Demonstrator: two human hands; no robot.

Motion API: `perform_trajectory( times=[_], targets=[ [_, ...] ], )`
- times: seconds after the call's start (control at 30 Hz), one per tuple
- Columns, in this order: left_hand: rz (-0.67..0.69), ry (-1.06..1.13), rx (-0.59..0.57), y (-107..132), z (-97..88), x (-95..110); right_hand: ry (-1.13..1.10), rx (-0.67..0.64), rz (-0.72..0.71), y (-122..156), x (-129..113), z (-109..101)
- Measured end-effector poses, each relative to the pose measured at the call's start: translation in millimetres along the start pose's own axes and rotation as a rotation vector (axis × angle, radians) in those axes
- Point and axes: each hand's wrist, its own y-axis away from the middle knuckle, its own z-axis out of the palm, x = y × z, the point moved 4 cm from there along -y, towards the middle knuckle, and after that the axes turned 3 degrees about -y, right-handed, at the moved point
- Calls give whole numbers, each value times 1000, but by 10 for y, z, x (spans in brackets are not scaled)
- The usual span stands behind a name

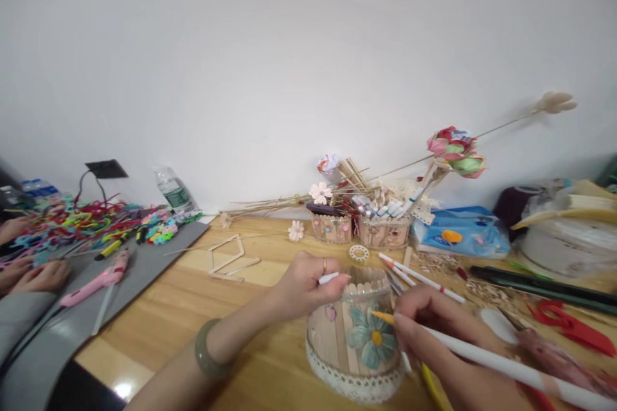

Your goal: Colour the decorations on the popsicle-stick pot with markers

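My right hand (443,340) is closed round a white marker (501,365). Its yellow-orange tip points at a blue-green flower (366,341) with a yellow centre, painted or stuck on a small craft-stick pot (330,343). White lace (354,388) circles the end of the pot nearest me, and a glittery band runs round the far end. At the pot's far left side, my left hand (311,282) has its fingers curled, with a small white marker cap (328,278) sticking out between them. Those fingers hide part of the pot's edge.
Beyond the pot stand craft-stick holders (383,233) with markers and dried stems. Wood shavings, red-handled scissors (576,327) and a wipes pack (460,231) lie right. Leftward are loose craft sticks (229,257), a pink glue gun (99,279), pipe cleaners (91,225) and another person's hands (41,276).
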Motion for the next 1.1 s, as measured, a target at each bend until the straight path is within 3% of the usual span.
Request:
perform_trajectory(
  times=[0.13,0.23,0.37,0.6,1.1],
  targets=[
    [-15,28,-10,23,38,11,-86,161,55,14,78,68],
    [-31,40,6,32,53,28,-175,240,19,39,63,107],
    [-50,52,12,36,63,64,-99,161,11,41,29,116],
    [-84,70,3,32,79,96,-41,251,-75,66,112,108],
    [-77,54,3,27,67,91,102,125,-61,51,-2,92]
  ],
)
